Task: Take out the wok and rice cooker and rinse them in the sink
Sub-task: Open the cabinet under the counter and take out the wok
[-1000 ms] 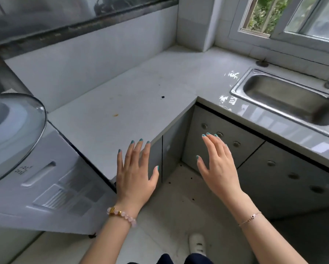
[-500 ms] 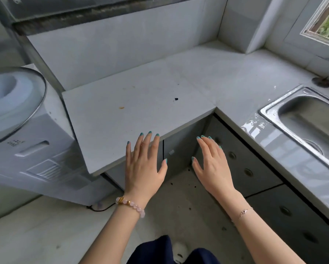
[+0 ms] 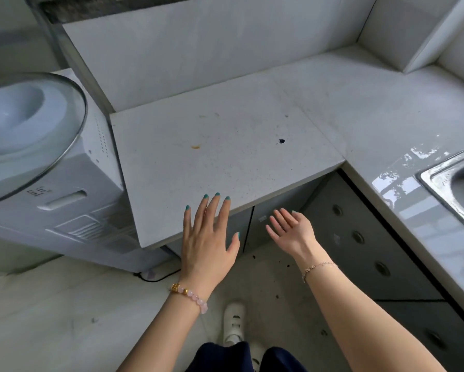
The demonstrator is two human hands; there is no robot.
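No wok or rice cooker shows in the head view. My left hand is spread flat, palm down, over the front edge of the grey countertop, holding nothing. My right hand is turned palm up with fingers apart, in front of the closed grey cabinet doors under that counter, and it is empty too. The steel sink only shows its near left corner at the right edge.
A white water dispenser with a glass lid on top stands to the left of the counter, a black cable on the floor by it. More grey cabinet doors with round holes run under the sink counter. My white shoe is on the tiled floor.
The view has swung left and down, so the sink has slid to the right edge. My right hand has turned from palm down to palm up, closer to the cabinet doors.
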